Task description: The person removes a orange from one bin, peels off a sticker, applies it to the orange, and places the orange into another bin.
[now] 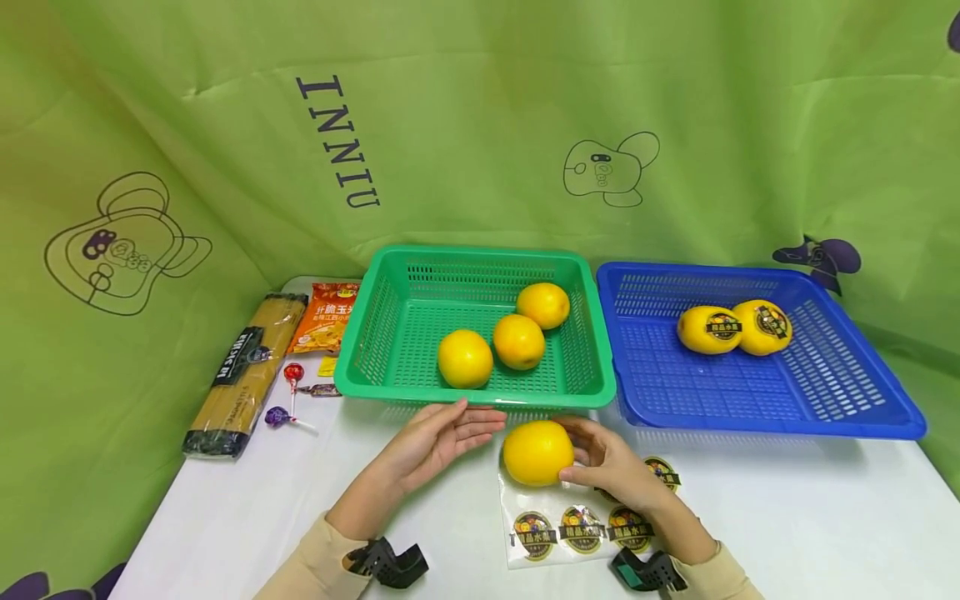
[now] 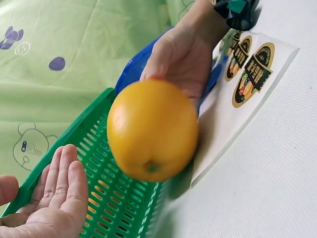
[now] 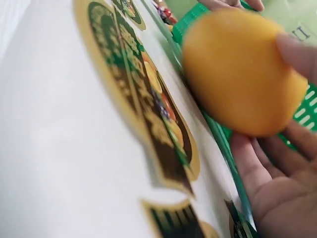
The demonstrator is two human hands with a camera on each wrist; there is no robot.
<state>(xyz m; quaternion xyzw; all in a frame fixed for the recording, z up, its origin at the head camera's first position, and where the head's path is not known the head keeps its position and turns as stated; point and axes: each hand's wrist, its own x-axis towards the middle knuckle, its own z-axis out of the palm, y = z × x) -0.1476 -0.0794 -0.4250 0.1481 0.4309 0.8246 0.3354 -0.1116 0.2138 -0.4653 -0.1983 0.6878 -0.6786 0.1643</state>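
Note:
My right hand [image 1: 611, 467] grips a plain yellow-orange fruit, an orange by its look [image 1: 537, 452], with the thumb on one side and the fingers on the other. The orange is over the upper part of a sticker sheet [image 1: 521, 552] with round black-and-gold fruit labels. To its left is my left hand [image 1: 442, 442], palm turned up and fingers straight, holding nothing. A gap shows between the left fingertips and the orange [image 2: 151, 129] in the left wrist view. In the right wrist view the orange [image 3: 237, 74] shows no label on its visible side.
Behind the hands stands a green basket [image 1: 480, 398] with three plain oranges. To its right, a blue basket [image 1: 757, 425] holds two oranges with black labels. On the left lie a spaghetti pack [image 1: 240, 379], an orange snack bag [image 1: 324, 318] and two lollipops [image 1: 277, 417].

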